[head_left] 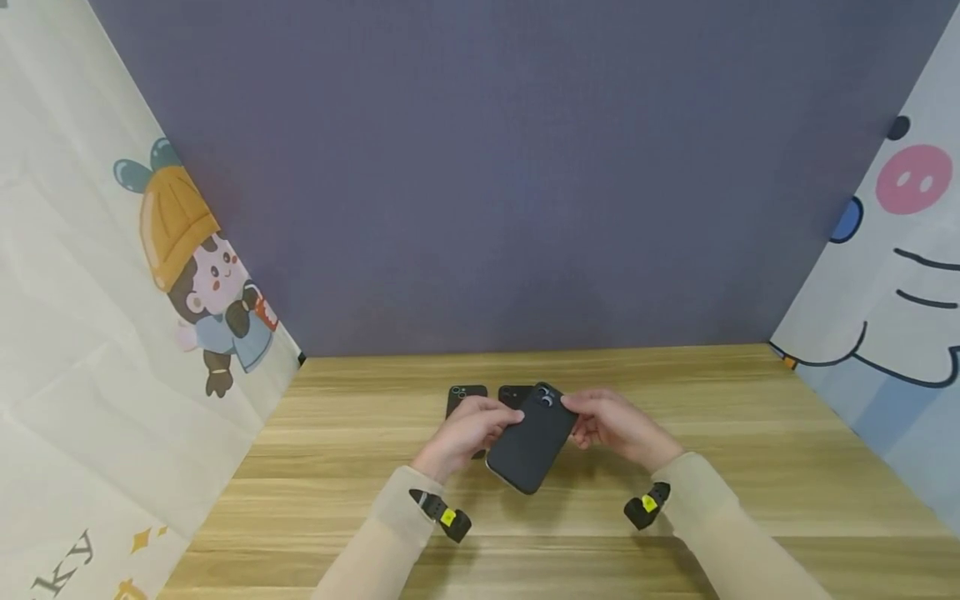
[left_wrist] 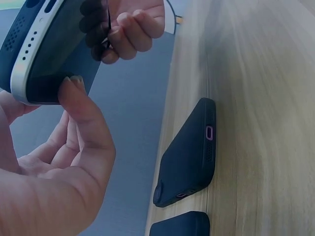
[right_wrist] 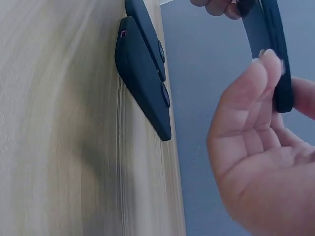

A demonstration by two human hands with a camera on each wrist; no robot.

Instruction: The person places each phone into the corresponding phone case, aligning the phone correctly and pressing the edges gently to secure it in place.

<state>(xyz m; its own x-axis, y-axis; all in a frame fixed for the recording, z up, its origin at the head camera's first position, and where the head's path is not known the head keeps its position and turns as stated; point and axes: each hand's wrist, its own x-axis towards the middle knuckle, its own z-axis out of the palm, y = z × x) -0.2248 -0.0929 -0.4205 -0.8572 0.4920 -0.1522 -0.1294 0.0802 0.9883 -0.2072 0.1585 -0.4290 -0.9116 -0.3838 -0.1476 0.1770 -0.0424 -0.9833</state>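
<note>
Both hands hold a phone [head_left: 531, 446] in a dark case, tilted above the table with its back and camera lenses facing up in the head view. My left hand [head_left: 467, 429] pinches its left edge, thumb on top. On the opposite edge, near the cameras, my right hand [head_left: 621, 427] pinches it. In the left wrist view the phone's silver bottom edge [left_wrist: 37, 42] shows outside the case [left_wrist: 14, 44], which stands off it at that end. The fingertips press the glossy screen side. The right wrist view shows the phone [right_wrist: 275, 44] edge-on, its upper part cut off.
Two more black-cased phones, a left one [head_left: 467, 392] and a right one [head_left: 513, 395], lie camera side up on the wooden table [head_left: 360, 467], partly hidden behind the hands. A grey-blue panel [head_left: 487, 183] stands at the back, with printed cloths [head_left: 67, 292] at the sides.
</note>
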